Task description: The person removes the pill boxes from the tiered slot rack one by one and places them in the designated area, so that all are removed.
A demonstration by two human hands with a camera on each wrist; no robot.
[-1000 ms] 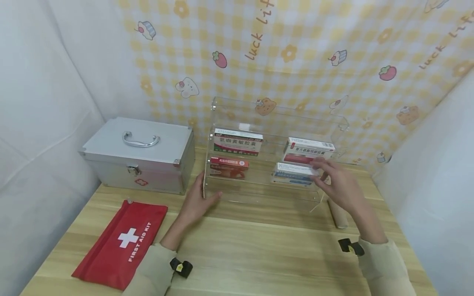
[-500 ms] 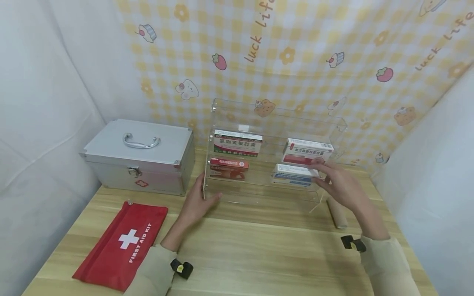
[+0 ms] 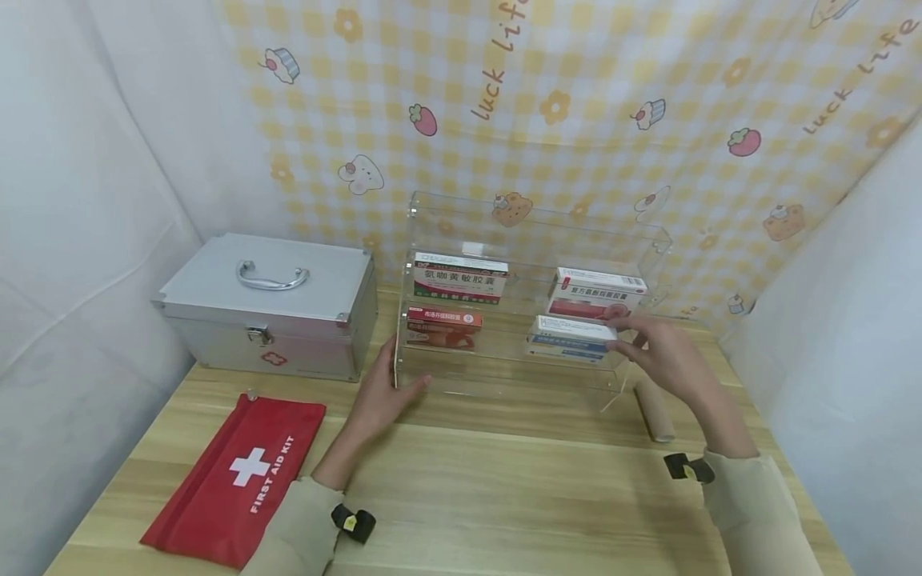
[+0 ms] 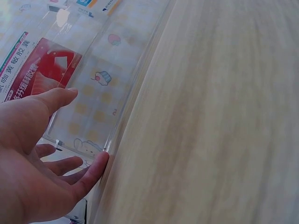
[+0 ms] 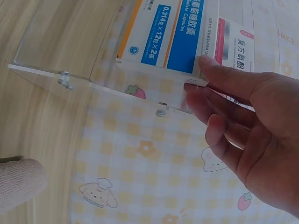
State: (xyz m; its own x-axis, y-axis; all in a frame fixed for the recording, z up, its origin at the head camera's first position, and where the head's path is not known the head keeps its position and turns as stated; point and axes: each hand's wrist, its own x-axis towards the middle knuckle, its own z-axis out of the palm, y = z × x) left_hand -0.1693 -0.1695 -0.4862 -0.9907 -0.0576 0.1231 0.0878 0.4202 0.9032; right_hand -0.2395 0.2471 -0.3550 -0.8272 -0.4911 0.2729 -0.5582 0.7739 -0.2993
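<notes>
At the right end of the lower tier of a clear acrylic rack (image 3: 504, 386), my right hand (image 3: 666, 352) pinches a white-and-blue medicine box (image 3: 569, 342) by its right end. In the right wrist view the thumb (image 5: 224, 70) lies at the corner of that box, with the other fingers bent behind it. My left hand (image 3: 382, 392) grips the rack's left side panel, thumb in front and fingers outside. Beside its thumb stands a red ibuprofen capsule box (image 3: 444, 330). The upper tier bears a white, green and red capsule box (image 3: 461, 280) and a white-and-red one (image 3: 598, 296).
A silver first aid case (image 3: 266, 304) stands to the left of the rack, with a red first aid pouch (image 3: 238, 480) lying in front of it. A beige roll (image 3: 654, 412) lies by the rack's right front corner. A checked curtain (image 3: 562, 160) hangs close behind.
My right hand's fingers have shifted slightly to the right, from over the top of the white-and-blue box to its right end. The left hand and the rack keep their places.
</notes>
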